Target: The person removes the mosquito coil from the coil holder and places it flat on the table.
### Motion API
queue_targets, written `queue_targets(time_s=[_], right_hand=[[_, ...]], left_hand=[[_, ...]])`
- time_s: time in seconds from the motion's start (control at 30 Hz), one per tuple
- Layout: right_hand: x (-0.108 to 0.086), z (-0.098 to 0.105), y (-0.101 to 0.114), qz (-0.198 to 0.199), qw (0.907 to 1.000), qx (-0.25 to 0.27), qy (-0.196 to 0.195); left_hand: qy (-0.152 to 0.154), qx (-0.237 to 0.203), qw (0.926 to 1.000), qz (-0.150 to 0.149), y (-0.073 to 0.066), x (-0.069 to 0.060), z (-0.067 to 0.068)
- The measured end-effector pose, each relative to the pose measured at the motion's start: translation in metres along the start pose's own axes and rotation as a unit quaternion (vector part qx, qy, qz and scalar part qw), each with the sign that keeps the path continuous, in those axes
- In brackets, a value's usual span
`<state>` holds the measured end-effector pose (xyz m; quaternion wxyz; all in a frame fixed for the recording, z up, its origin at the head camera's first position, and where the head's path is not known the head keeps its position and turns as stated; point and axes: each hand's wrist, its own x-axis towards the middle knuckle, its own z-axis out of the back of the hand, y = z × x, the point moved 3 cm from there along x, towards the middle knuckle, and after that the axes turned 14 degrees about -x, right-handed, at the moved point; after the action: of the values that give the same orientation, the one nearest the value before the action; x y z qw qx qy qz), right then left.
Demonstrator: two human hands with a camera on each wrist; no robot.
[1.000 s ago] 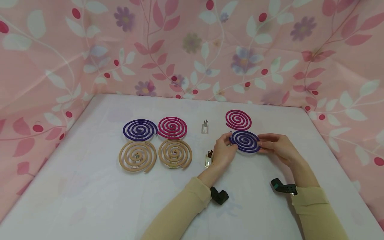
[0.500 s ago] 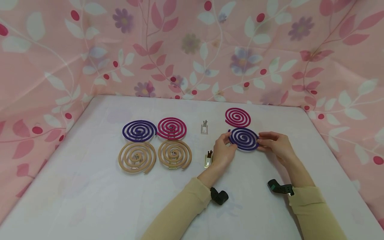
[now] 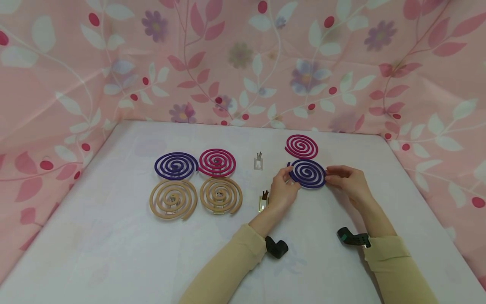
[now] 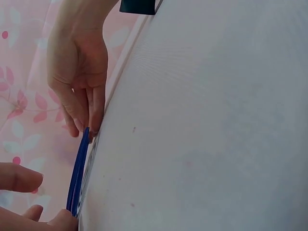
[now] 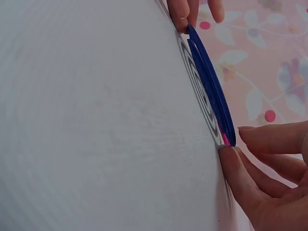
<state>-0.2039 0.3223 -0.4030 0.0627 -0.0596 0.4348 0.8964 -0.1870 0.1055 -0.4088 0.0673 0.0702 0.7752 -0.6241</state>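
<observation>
A dark blue mosquito coil [image 3: 308, 174] is held level between both hands at the right of the table. My left hand [image 3: 284, 190] grips its left edge, the thumb on the near side. At the right edge, my right hand [image 3: 351, 183] pinches the rim between thumb and fingers. In the right wrist view the blue coil [image 5: 211, 86] appears edge-on, just above the white surface, with its shadow beneath. Directly behind it lies a pink mosquito coil [image 3: 301, 146], close to or touching the blue one in the head view.
Left of the hands, another blue coil [image 3: 176, 166], another pink coil [image 3: 217, 163] and two tan coils [image 3: 173, 199] sit over small metal stands. Two bare metal stands, one farther back [image 3: 258, 163] and one by the left wrist [image 3: 263, 203], are on the white table [image 3: 114, 253].
Both hands have moved the blue coil slightly away from me and a little left. The pink coil behind it has shifted slightly farther back.
</observation>
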Motion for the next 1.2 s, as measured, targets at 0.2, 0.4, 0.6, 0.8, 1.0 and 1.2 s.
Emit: queue_targets(time_s=[0.2, 0.4, 0.6, 0.8, 1.0, 1.2], right_hand=[[-0.001, -0.0004, 0.002, -0.002, 1.0, -0.008, -0.001], [-0.0031, -0.0022, 0.0025, -0.014, 0.9996, -0.024, 0.003], [-0.004, -0.0025, 0.0043, -0.02, 0.9993, -0.032, 0.009], [-0.0051, -0.0022, 0.0066, -0.02, 0.999, -0.038, 0.011], [-0.0055, -0.0022, 0.0075, -0.02, 0.9991, -0.036, 0.01], [-0.0051, -0.0028, 0.0073, -0.018, 0.9991, -0.037, 0.012]], left_hand=[[0.007, -0.012, 0.9999, -0.003, 0.0002, 0.0003, 0.0002], [0.007, -0.007, 0.9999, -0.008, -0.001, 0.0004, 0.0007], [0.008, 0.004, 0.9999, -0.005, -0.0014, -0.0003, 0.0008], [0.007, 0.008, 0.9999, -0.008, -0.0018, -0.0015, 0.0006], [0.006, 0.013, 0.9999, -0.009, -0.0017, -0.0009, 0.0001], [0.012, 0.017, 0.9997, -0.008, -0.0013, 0.0003, 0.0004]])
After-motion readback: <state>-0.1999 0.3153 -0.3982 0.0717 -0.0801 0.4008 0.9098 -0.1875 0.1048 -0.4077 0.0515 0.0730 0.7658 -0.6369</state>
